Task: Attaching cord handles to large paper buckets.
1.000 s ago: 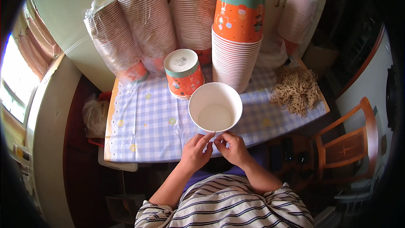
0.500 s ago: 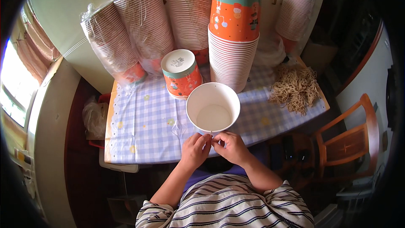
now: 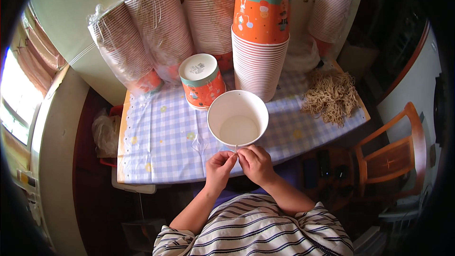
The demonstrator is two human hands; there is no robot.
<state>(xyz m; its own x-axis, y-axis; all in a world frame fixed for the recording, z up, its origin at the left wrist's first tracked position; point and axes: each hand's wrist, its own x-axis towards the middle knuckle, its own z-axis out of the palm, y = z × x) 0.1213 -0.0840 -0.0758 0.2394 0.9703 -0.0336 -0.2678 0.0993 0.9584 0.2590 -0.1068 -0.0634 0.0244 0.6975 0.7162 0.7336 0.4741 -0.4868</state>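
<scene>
Tablecloth (image 3: 166, 147) blue-checked, wooden chair (image 3: 392, 160) beside; left hand (image 3: 219, 169), right hand (image 3: 256, 166) pinching cord (image 3: 236, 149) at tub (image 3: 238, 128).

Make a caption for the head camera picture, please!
Two hands pinch a thin strand beside an open tub, before a tall tub stack.

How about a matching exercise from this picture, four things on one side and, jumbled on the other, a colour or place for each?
Column one:
1. Stringy pile
2. Open tub
3. Tablecloth
4. Right hand

Column two:
A. Blue-and-white checks
B. Close to the tub's near rim
C. Tan, toward the table's right end
D. Plain white inside

Right pairs: 1-C, 2-D, 3-A, 4-B.
</scene>
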